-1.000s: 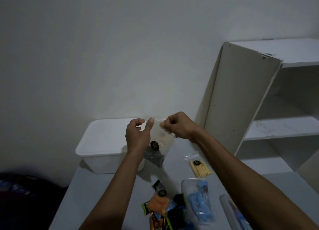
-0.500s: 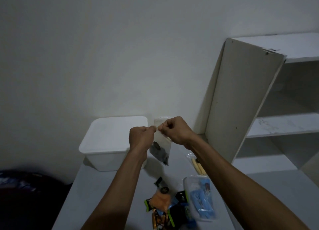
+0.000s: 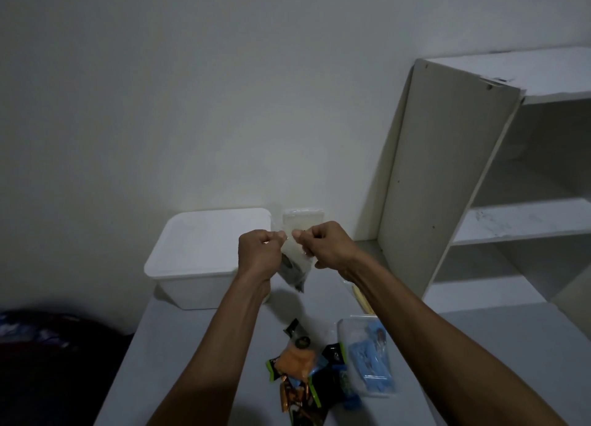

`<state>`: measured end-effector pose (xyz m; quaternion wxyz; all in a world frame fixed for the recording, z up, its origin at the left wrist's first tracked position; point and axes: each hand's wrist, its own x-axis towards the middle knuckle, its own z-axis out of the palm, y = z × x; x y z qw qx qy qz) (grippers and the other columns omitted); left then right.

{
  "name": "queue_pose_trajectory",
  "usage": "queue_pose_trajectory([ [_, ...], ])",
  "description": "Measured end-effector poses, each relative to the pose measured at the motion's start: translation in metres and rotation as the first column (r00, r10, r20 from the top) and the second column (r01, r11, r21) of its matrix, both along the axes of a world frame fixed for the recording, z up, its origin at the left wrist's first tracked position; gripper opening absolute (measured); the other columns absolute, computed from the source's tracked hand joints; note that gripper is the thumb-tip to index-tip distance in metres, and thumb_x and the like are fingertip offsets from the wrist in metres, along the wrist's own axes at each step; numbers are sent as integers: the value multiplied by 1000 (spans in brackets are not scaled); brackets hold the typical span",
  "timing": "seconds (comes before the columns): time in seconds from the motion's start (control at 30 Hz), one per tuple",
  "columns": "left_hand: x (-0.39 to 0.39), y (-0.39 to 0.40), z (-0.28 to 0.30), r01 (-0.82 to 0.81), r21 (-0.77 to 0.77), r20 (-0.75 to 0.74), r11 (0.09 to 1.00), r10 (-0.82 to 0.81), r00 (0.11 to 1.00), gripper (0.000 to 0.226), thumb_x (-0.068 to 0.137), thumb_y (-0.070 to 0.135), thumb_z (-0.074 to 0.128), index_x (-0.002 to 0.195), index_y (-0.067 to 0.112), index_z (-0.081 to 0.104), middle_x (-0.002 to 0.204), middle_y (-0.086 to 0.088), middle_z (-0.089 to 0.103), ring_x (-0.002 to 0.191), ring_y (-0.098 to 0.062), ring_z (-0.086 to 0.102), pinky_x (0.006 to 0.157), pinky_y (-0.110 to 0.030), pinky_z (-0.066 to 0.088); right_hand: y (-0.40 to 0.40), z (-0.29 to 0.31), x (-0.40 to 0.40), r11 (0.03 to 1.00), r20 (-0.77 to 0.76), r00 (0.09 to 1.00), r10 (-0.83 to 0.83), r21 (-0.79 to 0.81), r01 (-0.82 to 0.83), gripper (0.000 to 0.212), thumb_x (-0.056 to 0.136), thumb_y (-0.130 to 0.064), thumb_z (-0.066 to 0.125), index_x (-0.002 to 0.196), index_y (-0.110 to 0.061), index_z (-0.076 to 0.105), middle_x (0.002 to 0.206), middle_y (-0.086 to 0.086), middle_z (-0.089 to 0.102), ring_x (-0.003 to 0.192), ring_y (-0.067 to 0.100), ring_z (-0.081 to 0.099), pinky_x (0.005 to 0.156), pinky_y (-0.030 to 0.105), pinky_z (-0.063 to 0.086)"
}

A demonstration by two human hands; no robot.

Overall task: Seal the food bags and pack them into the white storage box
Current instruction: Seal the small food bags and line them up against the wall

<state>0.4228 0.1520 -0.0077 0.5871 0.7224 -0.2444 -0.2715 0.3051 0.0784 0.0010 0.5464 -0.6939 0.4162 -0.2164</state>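
A small clear food bag (image 3: 299,259) with dark contents at its bottom hangs in the air between my hands. My left hand (image 3: 260,254) pinches its left edge and my right hand (image 3: 326,244) pinches its right edge, fingertips almost meeting. The bag's top flap stands up above my fingers. The white storage box (image 3: 204,252) sits behind and left of my hands with its lid on. On the table (image 3: 198,345) near me lie an orange snack bag (image 3: 295,360), a clear bag with blue contents (image 3: 367,360) and a bag of pale sticks (image 3: 361,297) partly hidden by my right arm.
A white shelf unit (image 3: 447,176) stands on the right against the wall, its side panel close to the table's back corner. Dark and green wrappers (image 3: 303,397) are piled at the table's near edge. A dark bundle (image 3: 48,345) lies low on the left, off the table.
My hands have come together on the bag; the left hand's fingers, loose one second ago, now pinch it. The bag rose slightly and its top flap now sticks up above my fingers.
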Motion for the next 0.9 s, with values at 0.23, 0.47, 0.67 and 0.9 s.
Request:
queue_pose_trajectory([
  [0.23, -3, -1, -14, -19, 18, -25, 1000, 20, 999, 10, 89, 17, 69, 79, 13, 70, 90, -2, 69, 76, -5, 58, 64, -17, 41, 6, -14, -9, 992, -89, 996, 15, -120, -26, 33, 96, -27, 61, 86, 4, 66, 74, 8, 62, 68, 15, 56, 62, 28, 47],
  [0.47, -10, 4, -23, -70, 30, -59, 997, 71, 996, 20, 88, 32, 69, 89, 13, 72, 91, 0, 69, 82, -10, 61, 70, -22, 42, 10, -16, -14, 944, -165, 986, -26, -329, -31, 29, 100, -25, 53, 89, 0, 63, 72, 0, 58, 62, 8, 49, 55, 20, 37],
  [0.67, 11, 14, -32, 121, -37, 179, 992, -113, 977, 27, 92, 39, 62, 118, 32, 61, 121, 9, 55, 104, -16, 54, 84, -29, 47, -6, 9, -38, 883, -282, 945, 164, -385, -268, 26, 98, -27, 58, 86, -5, 64, 82, 8, 69, 79, 23, 65, 74, 38, 52],
  [0.9, 8, 5, -23, 115, -215, 35, 970, -110, 993, 7, 89, 23, 69, 85, 24, 75, 90, 12, 72, 86, -2, 63, 75, -15, 44, -22, 17, -62, 945, -67, 986, 150, -284, -163, 27, 95, -36, 61, 100, -11, 68, 90, -1, 70, 86, 14, 66, 66, 21, 50],
])
